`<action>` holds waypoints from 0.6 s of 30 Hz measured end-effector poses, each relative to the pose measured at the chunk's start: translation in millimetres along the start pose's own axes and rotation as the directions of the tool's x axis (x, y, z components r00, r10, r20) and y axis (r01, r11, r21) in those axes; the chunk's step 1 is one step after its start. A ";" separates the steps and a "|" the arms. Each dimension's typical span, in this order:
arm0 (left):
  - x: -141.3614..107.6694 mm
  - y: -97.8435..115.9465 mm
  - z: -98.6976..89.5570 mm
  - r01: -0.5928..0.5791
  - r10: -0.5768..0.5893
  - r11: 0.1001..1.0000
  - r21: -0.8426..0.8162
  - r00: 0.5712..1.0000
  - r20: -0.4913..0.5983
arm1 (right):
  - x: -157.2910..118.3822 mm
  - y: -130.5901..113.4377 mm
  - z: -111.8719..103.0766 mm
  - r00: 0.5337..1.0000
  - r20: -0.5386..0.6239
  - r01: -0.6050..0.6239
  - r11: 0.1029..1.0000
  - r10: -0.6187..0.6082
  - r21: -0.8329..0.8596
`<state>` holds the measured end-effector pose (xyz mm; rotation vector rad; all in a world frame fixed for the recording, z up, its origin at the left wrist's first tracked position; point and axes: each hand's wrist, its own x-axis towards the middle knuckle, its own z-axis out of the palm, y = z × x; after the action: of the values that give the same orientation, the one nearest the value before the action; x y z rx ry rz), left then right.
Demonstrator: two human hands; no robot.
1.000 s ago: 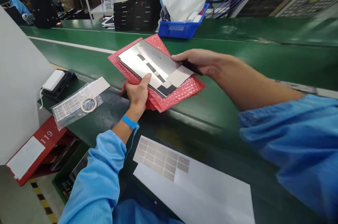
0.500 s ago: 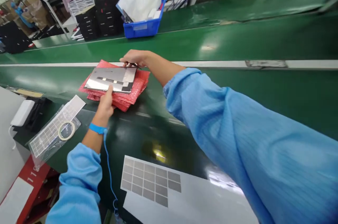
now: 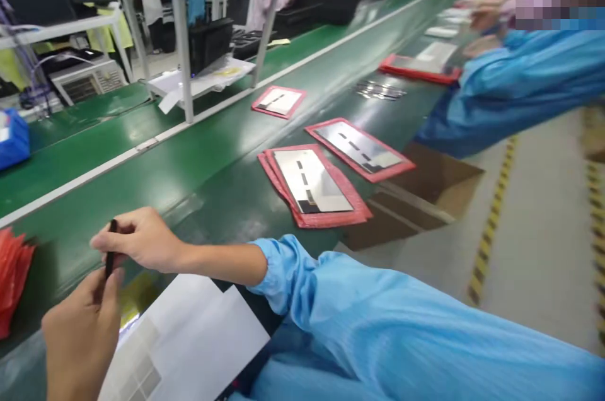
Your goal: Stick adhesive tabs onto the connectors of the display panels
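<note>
A slim black stick-like tool [image 3: 111, 248] stands nearly upright between my hands; its exact kind is not clear. My right hand [image 3: 146, 242] pinches its upper part between thumb and fingers. Lower down, my left hand [image 3: 82, 328] is closed around its other end. Beneath them lies a white sheet with grey square stickers [image 3: 142, 363], partly covered by my left hand. At the left edge, a pile of red bubble-wrap bags [image 3: 12, 278] is cut off by the frame.
Flat display panels on red bags lie to the right: a near one [image 3: 312, 180], a middle one [image 3: 357, 145] and a far one [image 3: 278, 101]. Beyond are metal pieces [image 3: 380, 90] and a co-worker's blue sleeve [image 3: 534, 79]. A blue bin [image 3: 14, 139] stands left.
The view has swung right. My left hand has let go of the panel on the red bags and now grips the black tool together with my right hand.
</note>
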<state>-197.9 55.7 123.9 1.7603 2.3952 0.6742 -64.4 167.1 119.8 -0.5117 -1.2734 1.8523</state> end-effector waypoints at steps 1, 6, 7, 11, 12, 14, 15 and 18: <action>4.5 22.1 9.6 -0.079 0.079 0.997 0.003 0.996 0.048 | -13.7 -0.7 -18.2 0.998 -0.063 0.031 1.000 -0.031 0.001; 23.6 96.7 46.7 -0.331 0.324 0.944 -0.020 0.907 0.268 | -53.6 -25.4 -108.3 0.958 -0.272 0.042 0.986 -0.085 -0.162; 24.6 102.5 51.4 -0.350 0.342 0.936 -0.023 0.896 0.283 | -53.6 -34.9 -130.0 0.945 -0.315 0.009 0.974 -0.082 -0.227; 15.2 97.9 56.8 -0.401 0.396 0.915 -0.029 0.887 0.237 | -34.5 -84.3 -243.4 0.799 -0.587 -0.279 0.786 -0.128 -0.551; 10.6 91.3 55.0 -0.420 0.416 0.907 -0.024 0.886 0.205 | -28.0 -97.1 -275.6 0.755 -0.639 -0.380 0.696 -0.147 -0.609; 0.9 73.5 49.4 -0.470 0.467 0.883 -0.013 0.873 0.140 | -15.9 -119.3 -336.7 0.685 -0.703 -0.556 0.486 -0.193 -0.675; -3.7 62.9 46.3 -0.490 0.488 0.872 -0.004 0.867 0.106 | -10.6 -127.7 -363.5 0.664 -0.718 -0.624 0.375 -0.207 -0.686; -16.4 25.8 38.8 -0.492 0.490 0.870 0.026 0.870 0.048 | 2.3 -139.3 -424.5 0.665 -0.706 -0.722 0.035 -0.242 -0.692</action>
<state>-156.9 58.0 96.4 2.4044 1.9417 0.6290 289.3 436.0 73.0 -2.1721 -1.7689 0.3580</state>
